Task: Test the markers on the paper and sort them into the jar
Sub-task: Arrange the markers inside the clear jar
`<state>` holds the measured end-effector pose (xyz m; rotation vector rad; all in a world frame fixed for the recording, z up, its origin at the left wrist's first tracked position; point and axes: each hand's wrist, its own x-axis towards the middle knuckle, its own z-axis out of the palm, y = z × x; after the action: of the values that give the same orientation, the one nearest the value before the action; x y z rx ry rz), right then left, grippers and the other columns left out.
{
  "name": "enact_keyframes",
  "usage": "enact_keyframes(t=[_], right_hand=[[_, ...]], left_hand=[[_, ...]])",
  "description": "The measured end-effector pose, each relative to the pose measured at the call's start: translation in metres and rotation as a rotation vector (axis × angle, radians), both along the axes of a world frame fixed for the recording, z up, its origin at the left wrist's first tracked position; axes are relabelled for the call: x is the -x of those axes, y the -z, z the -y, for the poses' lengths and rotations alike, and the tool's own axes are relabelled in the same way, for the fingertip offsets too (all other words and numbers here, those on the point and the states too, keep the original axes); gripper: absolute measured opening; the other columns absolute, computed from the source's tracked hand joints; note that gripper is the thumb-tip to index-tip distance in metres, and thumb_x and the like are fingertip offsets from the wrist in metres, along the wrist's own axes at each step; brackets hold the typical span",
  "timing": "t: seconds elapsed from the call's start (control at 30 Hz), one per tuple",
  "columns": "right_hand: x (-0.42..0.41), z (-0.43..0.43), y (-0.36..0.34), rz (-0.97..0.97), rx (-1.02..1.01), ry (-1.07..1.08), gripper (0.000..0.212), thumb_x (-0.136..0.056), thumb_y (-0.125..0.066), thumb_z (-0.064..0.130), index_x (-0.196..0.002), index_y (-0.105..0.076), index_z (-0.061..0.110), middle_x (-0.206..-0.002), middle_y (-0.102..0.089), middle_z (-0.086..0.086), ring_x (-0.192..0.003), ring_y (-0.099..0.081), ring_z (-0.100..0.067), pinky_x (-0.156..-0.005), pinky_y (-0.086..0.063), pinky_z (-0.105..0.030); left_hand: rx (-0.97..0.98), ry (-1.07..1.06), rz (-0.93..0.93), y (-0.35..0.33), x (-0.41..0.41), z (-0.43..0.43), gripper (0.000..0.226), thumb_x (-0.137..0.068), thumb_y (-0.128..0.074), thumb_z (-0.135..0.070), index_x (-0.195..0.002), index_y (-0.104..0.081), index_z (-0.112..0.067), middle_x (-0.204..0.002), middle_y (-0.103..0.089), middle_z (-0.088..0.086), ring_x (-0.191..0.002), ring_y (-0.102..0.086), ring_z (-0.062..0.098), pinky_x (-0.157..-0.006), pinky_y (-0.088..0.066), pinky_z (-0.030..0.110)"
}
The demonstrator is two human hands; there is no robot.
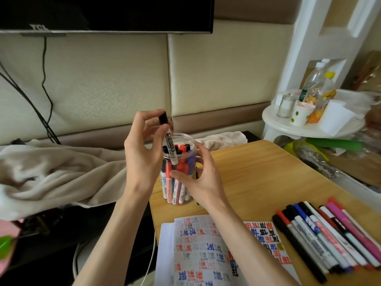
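The scribbled paper point(195, 254) lay at the table's point(257, 172) near edge. My left hand point(142, 153) pinched a black-capped marker point(170, 141), its lower end inside the mouth of the jar point(190, 139) by the left edge. My right hand point(204, 178) curled round the jar. Loose markers point(321, 238) lay rowed at the right edge.

We see L forearm point(116, 234) at 7 o'clock, R forearm point(247, 240) at 5 o'clock, both bare to frame edge; L hand point(142, 157) & R hand point(204, 182) bare, slim-fingered.

Black-capped marker point(170, 139), near upright, at marker-filled jar point(192, 144)
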<state>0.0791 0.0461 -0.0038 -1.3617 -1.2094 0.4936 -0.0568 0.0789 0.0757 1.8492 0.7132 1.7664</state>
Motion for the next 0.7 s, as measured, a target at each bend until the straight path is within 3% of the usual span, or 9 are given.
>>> enact_keyframes(t=[0.43, 0.7], right_hand=[[0.0013, 0.0002, -0.0002, -0.002, -0.011, -0.009, 0.094, -0.07, -0.094, 0.043, -0.149, -0.043, 0.041, -0.142, -0.057, 0.017, -0.134, -0.052, -0.003, -0.11, -0.051, -0.044], [0.0012, -0.001, 0.0018, 0.004, -0.024, -0.004, 0.091, -0.07, -0.094, 0.041, -0.147, -0.046, 0.042, -0.139, -0.058, 0.018, -0.131, -0.053, -0.001, -0.108, -0.052, -0.042]], left_hand=[[-0.028, 0.02, 0.043, -0.0012, 0.0014, 0.0009, 0.018, -0.102, -0.058, -0.002, -0.119, -0.056, -0.005, -0.099, -0.075, 0.006, -0.095, -0.072, 0.024, -0.087, -0.056, 0.052], [-0.011, 0.027, 0.028, -0.0003, -0.0048, 0.0016, 0.019, -0.102, -0.059, -0.004, -0.119, -0.056, -0.011, -0.099, -0.075, 0.005, -0.098, -0.072, 0.027, -0.092, -0.055, 0.053]])
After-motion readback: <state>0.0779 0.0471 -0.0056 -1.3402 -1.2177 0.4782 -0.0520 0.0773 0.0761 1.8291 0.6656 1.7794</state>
